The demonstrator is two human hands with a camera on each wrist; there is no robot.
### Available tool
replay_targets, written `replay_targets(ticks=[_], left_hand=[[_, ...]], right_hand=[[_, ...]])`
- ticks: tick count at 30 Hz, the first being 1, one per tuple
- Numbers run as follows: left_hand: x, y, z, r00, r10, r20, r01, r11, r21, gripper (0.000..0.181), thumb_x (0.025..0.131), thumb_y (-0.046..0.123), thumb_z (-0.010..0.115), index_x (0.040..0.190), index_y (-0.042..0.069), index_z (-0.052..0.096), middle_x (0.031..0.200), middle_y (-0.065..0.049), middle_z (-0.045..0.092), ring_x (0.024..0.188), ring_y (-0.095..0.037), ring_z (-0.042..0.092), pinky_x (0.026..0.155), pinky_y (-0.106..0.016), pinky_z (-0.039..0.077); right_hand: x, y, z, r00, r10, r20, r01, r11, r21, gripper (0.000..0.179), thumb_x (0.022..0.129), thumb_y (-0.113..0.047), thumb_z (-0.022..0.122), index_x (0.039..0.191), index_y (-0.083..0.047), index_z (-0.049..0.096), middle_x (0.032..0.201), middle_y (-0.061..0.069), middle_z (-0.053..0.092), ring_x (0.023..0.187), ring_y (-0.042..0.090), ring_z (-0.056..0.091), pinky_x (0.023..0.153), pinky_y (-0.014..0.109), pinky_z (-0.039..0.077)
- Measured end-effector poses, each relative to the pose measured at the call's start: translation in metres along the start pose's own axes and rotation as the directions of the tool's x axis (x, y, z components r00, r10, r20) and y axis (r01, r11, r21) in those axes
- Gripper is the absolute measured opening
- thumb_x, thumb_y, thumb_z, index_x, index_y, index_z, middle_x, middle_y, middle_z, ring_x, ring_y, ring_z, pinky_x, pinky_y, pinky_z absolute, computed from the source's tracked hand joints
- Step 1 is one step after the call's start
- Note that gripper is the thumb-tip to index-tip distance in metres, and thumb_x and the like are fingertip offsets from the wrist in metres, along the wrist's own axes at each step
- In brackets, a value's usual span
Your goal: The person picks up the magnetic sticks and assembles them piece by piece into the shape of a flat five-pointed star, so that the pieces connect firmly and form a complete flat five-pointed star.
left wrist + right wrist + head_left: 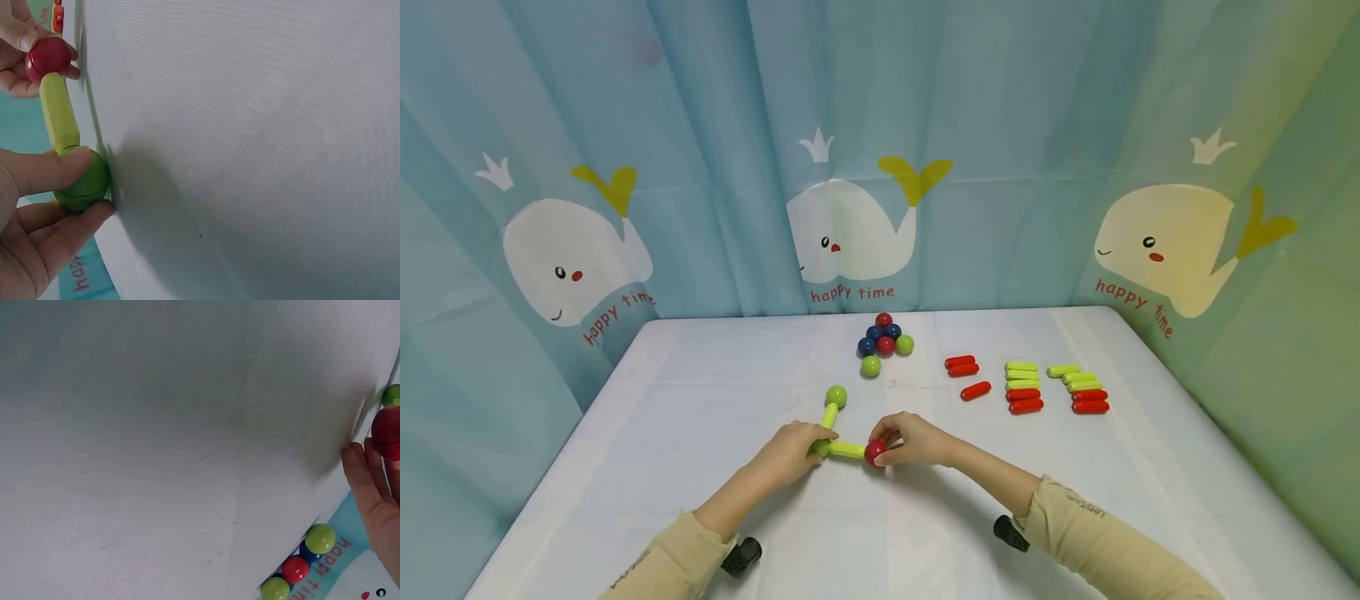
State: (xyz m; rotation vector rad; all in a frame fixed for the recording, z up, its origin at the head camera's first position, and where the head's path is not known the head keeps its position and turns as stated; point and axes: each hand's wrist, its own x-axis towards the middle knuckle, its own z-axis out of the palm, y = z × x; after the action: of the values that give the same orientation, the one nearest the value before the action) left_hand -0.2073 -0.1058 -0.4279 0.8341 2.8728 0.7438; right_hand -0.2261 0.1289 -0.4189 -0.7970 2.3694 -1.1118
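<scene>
My left hand (793, 452) pinches a green ball (87, 184) between thumb and fingers, as the left wrist view shows. Two yellow-green rods meet at that ball. One rod (830, 415) points away to another green ball (837, 397); the second rod (847, 450) runs right to a red ball (876, 453). Around this red ball my right hand (917, 440) curls its thumb and fingers. In the right wrist view the red ball (389, 432) shows at the right edge, partly cut off, against my fingers.
Behind the hands, red, blue and green balls (886, 345) sit in a cluster. To the right lie red rods (976, 391) and stacks of yellow-green rods (1022, 375) with red ones. A patterned curtain (715, 208) hangs behind the white table (700, 392).
</scene>
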Motion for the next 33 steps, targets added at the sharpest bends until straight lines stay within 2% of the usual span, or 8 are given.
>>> replay_targets(ticks=[8,15,21,25,29,33], left_hand=[[0.0,0.001,0.0,0.999,-0.049,-0.022,0.049,0.999,-0.023,0.038,0.076,0.001,0.073,0.114,0.001,0.065,0.104,-0.014,0.069,0.087,-0.022,0.061,0.076,-0.041,0.049],[-0.001,0.005,-0.002,0.996,-0.078,-0.045,0.078,0.997,0.005,0.022,0.079,0.003,0.072,0.101,0.002,0.071,0.1,-0.013,0.071,0.093,-0.029,0.065,0.082,-0.043,0.051],[-0.003,0.002,-0.004,0.995,-0.091,-0.045,0.092,0.996,0.006,0.021,0.079,0.004,0.072,0.1,0.004,0.071,0.099,-0.012,0.071,0.093,-0.029,0.065,0.083,-0.044,0.051],[-0.004,0.0,-0.006,0.994,-0.098,-0.043,0.098,0.995,0.006,0.024,0.078,0.004,0.072,0.102,0.004,0.071,0.101,-0.012,0.071,0.094,-0.029,0.065,0.085,-0.044,0.05],[-0.005,0.003,-0.01,0.993,-0.111,-0.034,0.112,0.992,0.051,0.032,0.078,0.007,0.074,0.109,0.006,0.069,0.105,-0.012,0.07,0.094,-0.026,0.064,0.083,-0.043,0.051],[-0.007,0.015,-0.011,0.992,-0.103,-0.072,0.113,0.983,0.143,0.034,0.076,0.012,0.077,0.109,0.006,0.069,0.108,-0.014,0.069,0.096,-0.029,0.064,0.079,-0.045,0.052]], right_hand=[[-0.003,-0.002,0.002,0.999,-0.023,-0.023,0.022,0.999,-0.049,0.023,0.082,-0.002,0.069,0.102,0.005,0.061,0.099,0.014,0.066,0.09,0.016,0.062,0.081,0.024,0.054],[-0.002,-0.001,0.005,1.0,-0.003,-0.027,0.001,0.997,-0.076,0.023,0.084,-0.003,0.068,0.104,0.004,0.061,0.1,0.012,0.065,0.091,0.016,0.06,0.082,0.025,0.054],[-0.004,-0.002,0.005,1.0,0.004,-0.016,-0.006,0.994,-0.107,0.031,0.084,-0.006,0.068,0.112,0.005,0.059,0.104,0.012,0.063,0.095,0.019,0.059,0.086,0.029,0.053],[-0.005,-0.001,0.003,1.0,0.013,-0.008,-0.013,0.996,-0.085,0.031,0.085,-0.006,0.068,0.112,0.004,0.058,0.104,0.012,0.063,0.097,0.021,0.059,0.088,0.031,0.052],[-0.007,0.005,-0.005,1.0,-0.003,-0.021,0.001,0.998,-0.063,0.026,0.086,-0.007,0.066,0.109,0.003,0.059,0.101,0.012,0.064,0.095,0.02,0.06,0.086,0.029,0.052],[-0.012,0.014,-0.018,0.999,-0.026,-0.034,0.024,0.998,-0.063,0.023,0.088,-0.007,0.063,0.107,0.004,0.059,0.096,0.012,0.064,0.091,0.018,0.061,0.084,0.027,0.053]])
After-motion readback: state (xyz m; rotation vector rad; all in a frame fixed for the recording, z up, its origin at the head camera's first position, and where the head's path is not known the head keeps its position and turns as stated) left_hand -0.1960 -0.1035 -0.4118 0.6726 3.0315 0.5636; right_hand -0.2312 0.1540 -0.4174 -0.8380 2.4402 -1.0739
